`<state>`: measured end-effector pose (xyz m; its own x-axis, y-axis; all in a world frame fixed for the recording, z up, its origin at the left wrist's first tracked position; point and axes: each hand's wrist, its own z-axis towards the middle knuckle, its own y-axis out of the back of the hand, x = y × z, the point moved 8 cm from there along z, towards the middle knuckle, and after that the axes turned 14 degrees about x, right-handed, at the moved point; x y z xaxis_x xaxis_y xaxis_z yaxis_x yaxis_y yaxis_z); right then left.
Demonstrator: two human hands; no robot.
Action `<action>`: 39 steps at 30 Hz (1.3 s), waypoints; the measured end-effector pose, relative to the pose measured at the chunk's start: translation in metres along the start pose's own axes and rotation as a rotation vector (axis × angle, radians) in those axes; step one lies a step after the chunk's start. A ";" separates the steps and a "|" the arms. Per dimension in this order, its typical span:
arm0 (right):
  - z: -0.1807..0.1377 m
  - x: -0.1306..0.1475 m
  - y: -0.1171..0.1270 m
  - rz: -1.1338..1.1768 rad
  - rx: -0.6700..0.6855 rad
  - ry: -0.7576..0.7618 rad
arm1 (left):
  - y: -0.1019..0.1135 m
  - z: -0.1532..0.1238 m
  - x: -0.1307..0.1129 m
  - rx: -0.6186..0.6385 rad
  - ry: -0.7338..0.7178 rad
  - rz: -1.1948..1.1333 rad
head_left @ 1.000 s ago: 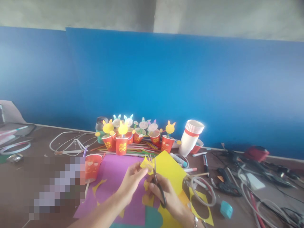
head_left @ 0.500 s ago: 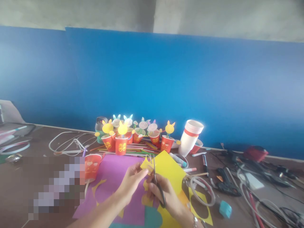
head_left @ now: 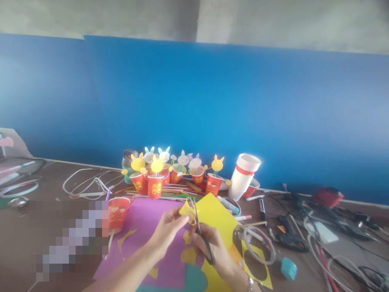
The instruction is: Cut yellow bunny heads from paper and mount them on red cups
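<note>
Yellow paper, a small scrap (head_left: 184,209), is pinched between the thumb and fingers of the left hand (head_left: 170,227), just below the centre of the frame. Beside it, the right hand (head_left: 214,243) has its fingers curled around the handles of the scissors (head_left: 207,247), whose blades point up the frame next to the scrap; whether they touch it, I cannot tell. A bracelet (head_left: 250,283) circles the right wrist at the bottom edge.

Under the hands, at lower centre, lie a purple sheet (head_left: 141,217) with yellow pieces on it, a yellow sheet (head_left: 220,217) to the right and a teal sheet (head_left: 196,279) at the bottom. Mid-frame, red cups (head_left: 155,187) bear rabbit-headed figures, with coloured sticks (head_left: 172,191) around them. Right of these leans a stack of white cups (head_left: 240,184). At lower right are a coil of tubing (head_left: 272,253), a glue gun (head_left: 293,239) and a teal block (head_left: 288,268). Blue board (head_left: 194,101) spans the middle of the frame.
</note>
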<state>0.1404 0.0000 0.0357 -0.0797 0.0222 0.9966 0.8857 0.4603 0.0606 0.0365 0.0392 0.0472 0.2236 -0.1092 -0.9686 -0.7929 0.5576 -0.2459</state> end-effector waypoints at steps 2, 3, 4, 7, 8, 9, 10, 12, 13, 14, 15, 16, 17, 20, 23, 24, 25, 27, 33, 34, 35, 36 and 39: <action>0.000 0.000 0.000 -0.013 -0.003 -0.007 | 0.001 0.000 0.000 -0.001 0.004 0.009; 0.000 0.001 0.001 -0.017 -0.005 -0.009 | 0.001 0.000 0.000 0.002 0.001 0.012; 0.000 0.001 0.001 -0.020 -0.007 -0.009 | 0.001 0.000 0.000 0.005 -0.002 0.014; 0.000 0.002 0.001 -0.017 -0.013 -0.011 | 0.002 0.001 -0.001 0.010 -0.007 0.019; -0.001 0.002 0.001 -0.014 -0.014 -0.011 | 0.003 0.001 0.000 0.007 -0.004 0.019; -0.001 0.003 0.001 -0.012 -0.013 -0.012 | 0.003 0.001 0.001 0.005 0.002 0.018; -0.001 0.003 0.000 -0.009 -0.013 -0.013 | 0.004 0.001 0.002 0.002 0.007 0.018; -0.001 0.003 0.001 0.000 -0.013 -0.015 | 0.006 0.002 0.003 -0.003 0.010 0.020; 0.000 0.003 0.001 0.005 -0.014 -0.019 | 0.006 0.002 0.004 -0.004 0.008 0.022; 0.000 0.003 0.001 0.009 -0.016 -0.021 | 0.007 0.002 0.004 -0.004 0.005 0.024; 0.000 0.002 0.001 0.013 -0.016 -0.023 | 0.007 0.002 0.003 -0.003 0.002 0.025; 0.000 0.002 0.001 0.015 -0.016 -0.025 | 0.007 0.002 0.003 -0.003 0.001 0.024; 0.000 0.002 0.001 0.017 -0.017 -0.026 | 0.007 0.002 0.003 -0.004 0.002 0.021; 0.000 0.001 0.000 0.020 -0.012 -0.032 | 0.007 0.003 0.001 -0.003 -0.004 0.014; 0.000 0.000 0.000 0.022 -0.009 -0.044 | 0.007 0.002 0.000 -0.004 -0.001 0.020; 0.000 0.000 0.000 0.023 -0.010 -0.049 | 0.007 0.002 0.000 -0.010 0.007 0.025; 0.000 0.000 0.000 0.027 -0.011 -0.053 | 0.008 0.001 0.000 -0.018 0.017 0.028; 0.000 0.001 0.000 0.035 -0.012 -0.056 | 0.009 0.001 0.001 -0.034 0.032 0.035; -0.001 0.002 0.000 0.029 -0.012 -0.081 | 0.010 0.001 0.001 -0.038 0.048 0.033; -0.001 0.003 0.000 0.026 -0.012 -0.080 | 0.010 0.001 0.002 -0.040 0.052 0.035; -0.001 0.003 0.001 0.025 -0.011 -0.077 | 0.011 0.001 0.002 -0.042 0.054 0.038; -0.001 0.003 0.001 0.024 -0.011 -0.073 | 0.011 0.001 0.003 -0.044 0.053 0.039; -0.001 0.002 0.001 0.021 -0.011 -0.073 | 0.012 0.003 0.005 -0.034 0.042 0.027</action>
<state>0.1414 0.0000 0.0378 -0.0944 0.0967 0.9908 0.8923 0.4495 0.0412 0.0296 0.0474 0.0395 0.1780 -0.1296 -0.9755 -0.8172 0.5328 -0.2199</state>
